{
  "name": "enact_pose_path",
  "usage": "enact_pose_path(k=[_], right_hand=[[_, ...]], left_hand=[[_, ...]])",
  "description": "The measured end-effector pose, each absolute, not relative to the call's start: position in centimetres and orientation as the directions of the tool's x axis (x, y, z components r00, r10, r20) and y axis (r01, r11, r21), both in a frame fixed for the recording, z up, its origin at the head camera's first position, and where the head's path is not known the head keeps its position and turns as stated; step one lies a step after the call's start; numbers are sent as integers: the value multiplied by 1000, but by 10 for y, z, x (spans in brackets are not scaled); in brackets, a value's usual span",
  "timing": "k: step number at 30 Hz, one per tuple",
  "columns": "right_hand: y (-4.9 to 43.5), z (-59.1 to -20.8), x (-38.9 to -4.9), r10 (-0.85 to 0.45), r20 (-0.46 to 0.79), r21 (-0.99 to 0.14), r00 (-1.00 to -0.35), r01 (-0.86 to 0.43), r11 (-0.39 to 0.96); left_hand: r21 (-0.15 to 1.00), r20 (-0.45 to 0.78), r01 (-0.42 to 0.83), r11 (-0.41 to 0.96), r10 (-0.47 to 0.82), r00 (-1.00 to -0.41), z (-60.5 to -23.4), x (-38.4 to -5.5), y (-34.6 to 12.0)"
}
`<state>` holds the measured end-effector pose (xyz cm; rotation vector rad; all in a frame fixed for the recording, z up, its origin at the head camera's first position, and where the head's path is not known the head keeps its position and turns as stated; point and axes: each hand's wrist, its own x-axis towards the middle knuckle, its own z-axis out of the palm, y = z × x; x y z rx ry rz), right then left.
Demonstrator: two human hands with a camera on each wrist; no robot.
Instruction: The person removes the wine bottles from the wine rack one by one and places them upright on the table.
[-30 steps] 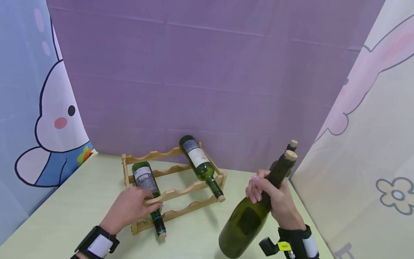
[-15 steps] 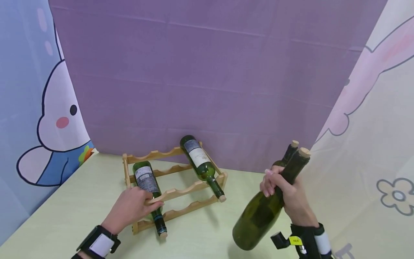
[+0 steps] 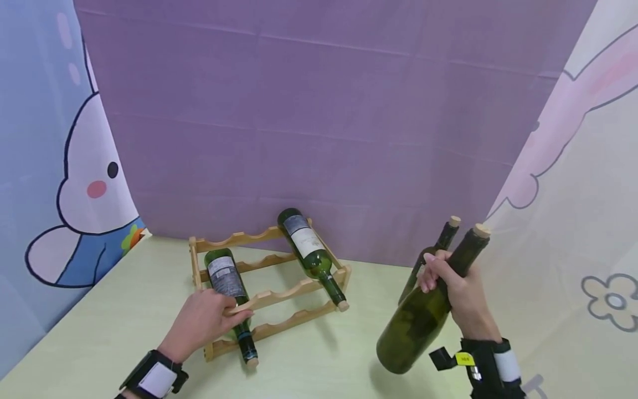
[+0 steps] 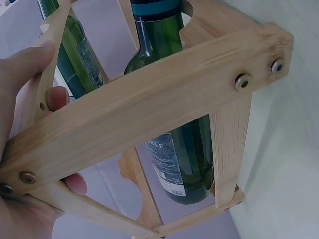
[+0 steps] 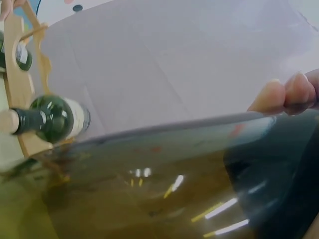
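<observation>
My left hand [image 3: 206,321] grips the near left corner of a wooden wine rack [image 3: 289,291]; in the left wrist view its fingers [image 4: 58,98] curl round the wood. A labelled green wine bottle [image 3: 225,274] lies low in the rack's left side, neck toward me. Another labelled bottle [image 3: 305,241] rests on the top rails at the right, also cork-first toward me. My right hand [image 3: 458,288] holds a large olive-green wine bottle [image 3: 416,327] by the neck, tilted, cork up and to the right, with a shadow below its base. That bottle fills much of the right wrist view.
Behind the held bottle stands another dark corked bottle [image 3: 443,238], partly hidden by it and my right hand. A pale table [image 3: 124,310] carries the rack. The purple cloth [image 3: 319,138] hangs close behind the rack, and a printed sheet [image 3: 573,266] borders the right side.
My right hand has carried the held bottle to the right and slightly up in the head view, uncovering more of the bottle behind. My left hand and the rack stay in place.
</observation>
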<state>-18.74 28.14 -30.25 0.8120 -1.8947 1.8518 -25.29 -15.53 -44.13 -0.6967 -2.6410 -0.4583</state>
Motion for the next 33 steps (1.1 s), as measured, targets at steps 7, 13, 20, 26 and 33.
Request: enact_pose_path(k=[7, 13, 20, 26, 33], right_hand=[[297, -309, -191, -43, 569, -818, -821, -570, 78], [312, -313, -195, 4, 555, -831, -832, -553, 62], [324, -314, -196, 127, 465, -884, -876, -450, 129], [333, -317, -203, 225, 401, -912, -888, -364, 188], [348, -321, -212, 280, 381, -921, -881, -336, 197]], left_hand=[[192, 469, 529, 827, 397, -789, -445, -254, -155], [180, 497, 534, 826, 392, -774, -449, -254, -155], [171, 524, 535, 827, 383, -761, -449, -254, -155], [176, 523, 535, 826, 381, -762, -449, -255, -155], [197, 517, 537, 821, 378, -768, -451, -256, -155]])
